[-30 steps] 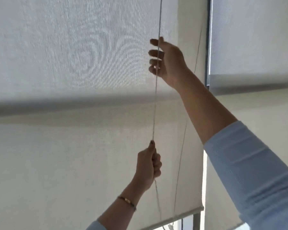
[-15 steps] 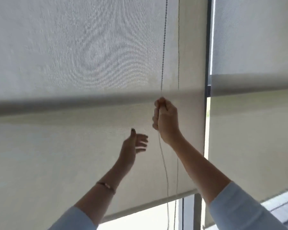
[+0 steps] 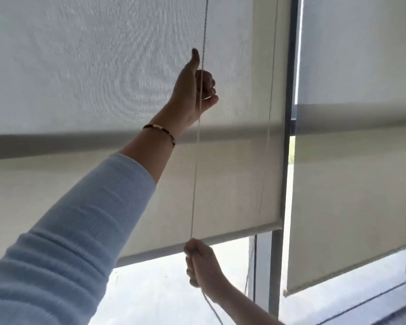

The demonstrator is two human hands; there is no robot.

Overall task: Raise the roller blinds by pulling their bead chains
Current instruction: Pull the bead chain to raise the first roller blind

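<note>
A white roller blind (image 3: 103,78) fills the left and middle of the head view, its bottom bar (image 3: 220,238) raised a little off the sill. Its bead chain (image 3: 196,165) runs taut down the middle. My left hand (image 3: 195,90), with a bracelet on the wrist, is high up with its fingers curled around the front strand. My right hand (image 3: 201,263) is low, fist closed on the same strand just below the bottom bar. The chain's back strand (image 3: 271,102) hangs near the blind's right edge.
A grey window mullion (image 3: 288,113) stands right of the blind. Beyond it hangs a second roller blind (image 3: 352,184), its lower edge tilted near the sill. Bright glass shows under both blinds.
My right hand has pulled the chain down from mid-height to below the bottom bar. My left hand rose from open at mid-height and closed on the chain high up. The blind's bottom edge sits higher.
</note>
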